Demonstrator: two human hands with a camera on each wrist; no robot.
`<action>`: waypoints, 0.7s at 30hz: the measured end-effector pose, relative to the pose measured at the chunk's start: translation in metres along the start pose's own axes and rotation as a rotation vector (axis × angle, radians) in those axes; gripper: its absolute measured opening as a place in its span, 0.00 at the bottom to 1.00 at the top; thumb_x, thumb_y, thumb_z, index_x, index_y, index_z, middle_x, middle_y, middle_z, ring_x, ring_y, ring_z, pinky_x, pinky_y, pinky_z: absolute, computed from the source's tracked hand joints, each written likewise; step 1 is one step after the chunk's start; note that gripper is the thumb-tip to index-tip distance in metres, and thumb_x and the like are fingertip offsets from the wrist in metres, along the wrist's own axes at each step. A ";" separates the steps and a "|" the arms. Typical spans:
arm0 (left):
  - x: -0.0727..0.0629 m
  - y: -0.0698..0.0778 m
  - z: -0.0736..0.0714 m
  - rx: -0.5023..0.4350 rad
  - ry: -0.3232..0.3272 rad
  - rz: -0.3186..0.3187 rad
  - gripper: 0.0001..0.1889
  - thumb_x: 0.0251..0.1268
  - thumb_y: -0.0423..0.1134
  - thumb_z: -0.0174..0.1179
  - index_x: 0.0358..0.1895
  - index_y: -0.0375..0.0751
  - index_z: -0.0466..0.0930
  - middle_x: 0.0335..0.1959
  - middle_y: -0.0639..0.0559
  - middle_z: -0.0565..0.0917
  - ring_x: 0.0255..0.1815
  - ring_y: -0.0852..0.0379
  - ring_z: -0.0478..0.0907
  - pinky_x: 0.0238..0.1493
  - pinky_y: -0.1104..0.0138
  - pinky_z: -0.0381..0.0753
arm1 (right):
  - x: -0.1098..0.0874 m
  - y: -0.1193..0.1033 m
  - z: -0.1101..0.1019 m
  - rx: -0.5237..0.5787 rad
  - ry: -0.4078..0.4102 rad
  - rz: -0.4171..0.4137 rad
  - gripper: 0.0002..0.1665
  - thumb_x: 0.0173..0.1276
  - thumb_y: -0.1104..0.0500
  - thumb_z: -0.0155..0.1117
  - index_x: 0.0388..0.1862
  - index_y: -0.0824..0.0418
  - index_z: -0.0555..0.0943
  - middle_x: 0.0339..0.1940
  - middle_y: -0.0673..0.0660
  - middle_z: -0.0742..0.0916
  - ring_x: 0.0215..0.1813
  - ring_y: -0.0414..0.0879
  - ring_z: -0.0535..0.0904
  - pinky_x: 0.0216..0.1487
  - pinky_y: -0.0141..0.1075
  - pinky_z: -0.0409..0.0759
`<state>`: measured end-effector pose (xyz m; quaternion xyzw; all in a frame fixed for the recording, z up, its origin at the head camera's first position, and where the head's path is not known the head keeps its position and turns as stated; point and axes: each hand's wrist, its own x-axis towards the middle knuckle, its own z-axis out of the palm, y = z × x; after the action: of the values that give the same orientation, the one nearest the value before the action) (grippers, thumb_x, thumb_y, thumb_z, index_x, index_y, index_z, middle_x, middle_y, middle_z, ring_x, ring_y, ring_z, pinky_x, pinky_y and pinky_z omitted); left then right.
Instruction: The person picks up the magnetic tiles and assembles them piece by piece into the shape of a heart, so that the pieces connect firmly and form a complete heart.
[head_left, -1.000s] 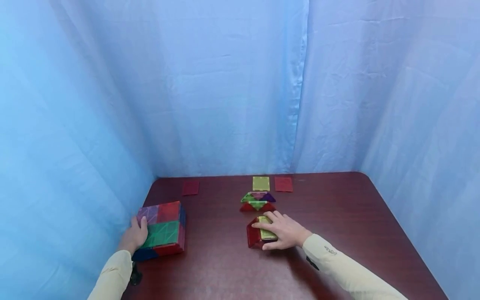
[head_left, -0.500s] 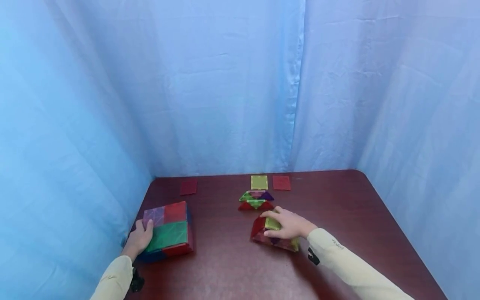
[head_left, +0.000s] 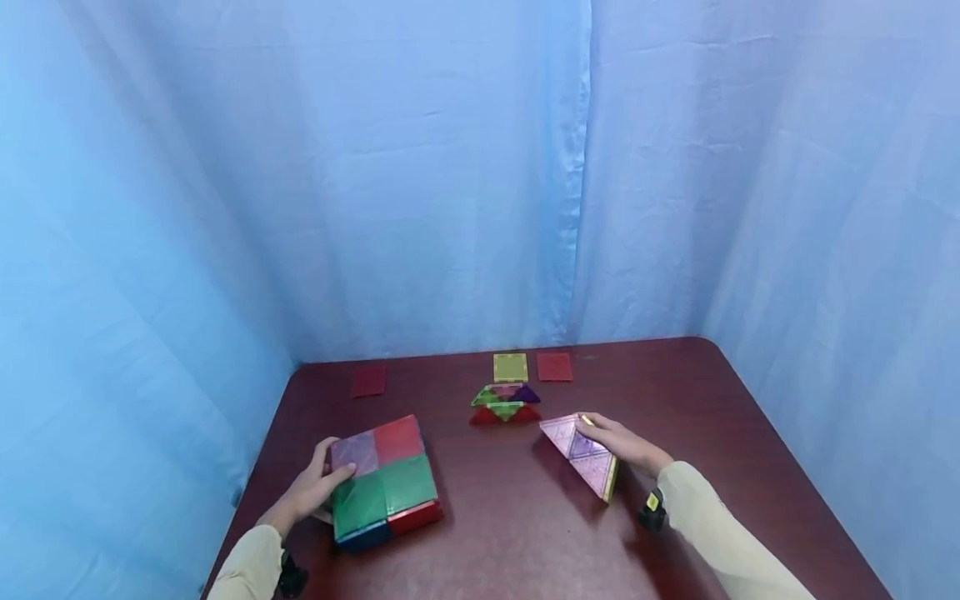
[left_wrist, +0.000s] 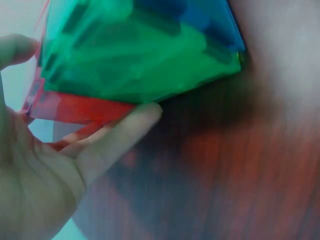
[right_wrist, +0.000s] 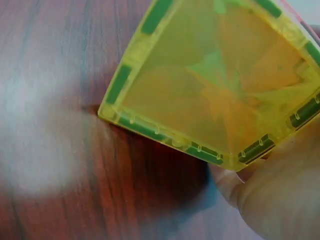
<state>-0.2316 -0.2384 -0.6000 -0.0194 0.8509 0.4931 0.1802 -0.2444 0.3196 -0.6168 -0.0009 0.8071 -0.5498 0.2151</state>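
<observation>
On the left side of the table, my left hand (head_left: 311,490) grips a flat box of magnetic tiles (head_left: 386,483) by its left edge. The box's top has purple, red and green squares; its front side is blue and red. In the left wrist view the box's green side (left_wrist: 135,60) hangs over the tabletop with a shadow below. My right hand (head_left: 626,442) holds a prism of magnetic tiles (head_left: 588,454) by its upper right part, tilted above the table. A pink and purple triangular face shows. The right wrist view shows its yellow square tile (right_wrist: 210,85); some fingers are hidden.
Along the far edge of the brown table (head_left: 495,542) lie a dark red tile (head_left: 369,381), a yellow tile (head_left: 510,367) and another red tile (head_left: 555,367). Two joined triangle strips (head_left: 506,412) stand in front of the yellow one. Blue curtains (head_left: 435,208) surround the table.
The left hand has brought the tile box rightward and lifted and tilted it. The right hand has moved right, raising and turning the prism so its pink and purple face shows.
</observation>
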 end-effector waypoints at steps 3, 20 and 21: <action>-0.002 0.004 0.020 0.006 0.026 0.034 0.40 0.71 0.54 0.62 0.75 0.44 0.48 0.67 0.24 0.62 0.42 0.40 0.82 0.24 0.50 0.87 | -0.001 0.005 -0.002 -0.005 0.057 -0.010 0.46 0.77 0.34 0.51 0.82 0.58 0.58 0.81 0.63 0.63 0.81 0.59 0.54 0.79 0.61 0.52; -0.006 0.039 0.164 0.060 0.097 0.347 0.34 0.64 0.57 0.67 0.68 0.47 0.66 0.57 0.38 0.71 0.41 0.49 0.77 0.13 0.63 0.81 | 0.007 0.010 0.021 0.002 0.254 -0.068 0.36 0.75 0.39 0.59 0.72 0.60 0.73 0.64 0.62 0.81 0.57 0.47 0.77 0.62 0.41 0.73; -0.007 0.042 0.172 0.089 0.115 0.355 0.34 0.64 0.58 0.66 0.67 0.46 0.66 0.56 0.40 0.72 0.44 0.49 0.77 0.17 0.63 0.83 | 0.008 0.009 0.026 -0.011 0.256 -0.074 0.36 0.75 0.39 0.60 0.72 0.60 0.74 0.64 0.62 0.81 0.59 0.48 0.77 0.64 0.42 0.73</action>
<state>-0.1848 -0.0729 -0.6401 0.1109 0.8708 0.4771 0.0422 -0.2403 0.2981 -0.6357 0.0382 0.8303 -0.5487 0.0899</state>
